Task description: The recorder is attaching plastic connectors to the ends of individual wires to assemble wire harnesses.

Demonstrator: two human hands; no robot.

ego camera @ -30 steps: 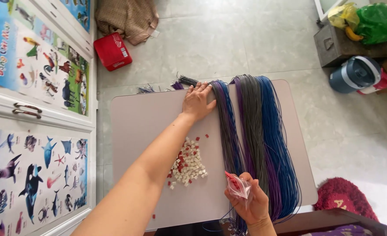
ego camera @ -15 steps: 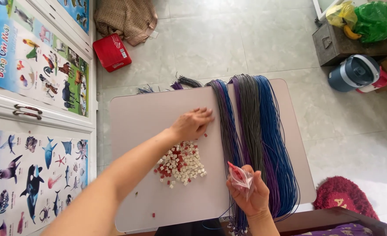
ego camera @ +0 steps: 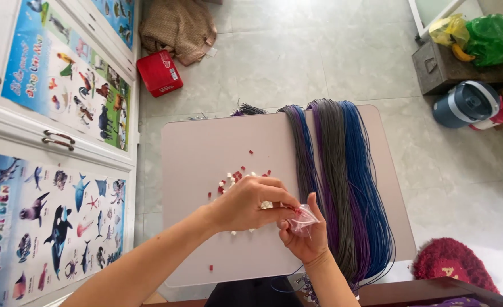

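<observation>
L hand (ego camera: 250, 203) over beads (ego camera: 237, 175) meets R hand (ego camera: 303, 236) pinching small plastic bag (ego camera: 304, 221) beside cords (ego camera: 342, 182).

I count my two hands (ego camera: 251, 204) (ego camera: 303, 239), one small clear bag (ego camera: 303, 220), and one surface (ego camera: 206, 148). Three bundles of cord (ego camera: 342, 170) lie on its right side. The small red and white beads (ego camera: 237, 175) are too many to count. One red box (ego camera: 159, 73) sits far left on the floor.

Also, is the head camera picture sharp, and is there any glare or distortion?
Head view: even daylight, soft shadows; left hand, right hand and small plastic bag are reasonably sharp; mild sheen on the floor tiles; wide-angle bending at the cabinet doors.
</observation>
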